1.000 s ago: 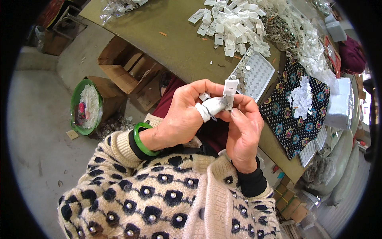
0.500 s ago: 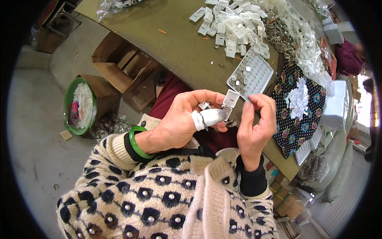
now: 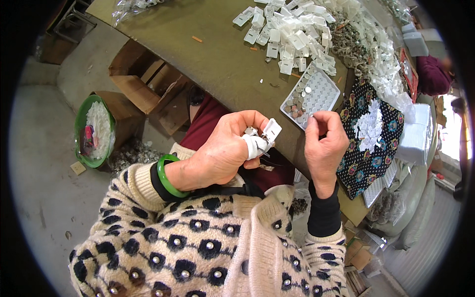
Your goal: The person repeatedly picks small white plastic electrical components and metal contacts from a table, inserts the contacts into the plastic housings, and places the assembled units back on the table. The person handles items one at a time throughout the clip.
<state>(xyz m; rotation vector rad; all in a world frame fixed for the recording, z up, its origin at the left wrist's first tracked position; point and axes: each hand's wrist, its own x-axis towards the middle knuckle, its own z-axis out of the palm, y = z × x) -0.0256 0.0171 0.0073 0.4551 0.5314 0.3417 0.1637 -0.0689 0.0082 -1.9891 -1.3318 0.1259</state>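
My left hand (image 3: 217, 146) is closed around a small white hinged plastic box (image 3: 272, 129) whose lid stands up. White wrapping covers its thumb, and other small white pieces show among the fingers. A thin metal-looking bit dangles below them. To the right, my right hand (image 3: 326, 143) is apart from the box, thumb and forefinger pinched together near the tray's lower edge. Something tiny and pale may be at those fingertips; I cannot make it out. The white pocketed tray (image 3: 324, 94) on the table holds small round discs (image 3: 298, 96) along its left side.
Many white plastic boxes (image 3: 297, 39) are heaped at the table's far side, beside tangled metal pieces (image 3: 349, 44). White paper bits (image 3: 371, 126) lie on a patterned dark cloth (image 3: 354, 163). At left stand a green basin (image 3: 79, 141) and an open cardboard box (image 3: 133, 89).
My right hand has drawn a little rightward, away from the white box. My left fingers have curled in, and the box has tilted and shifted slightly left in them.
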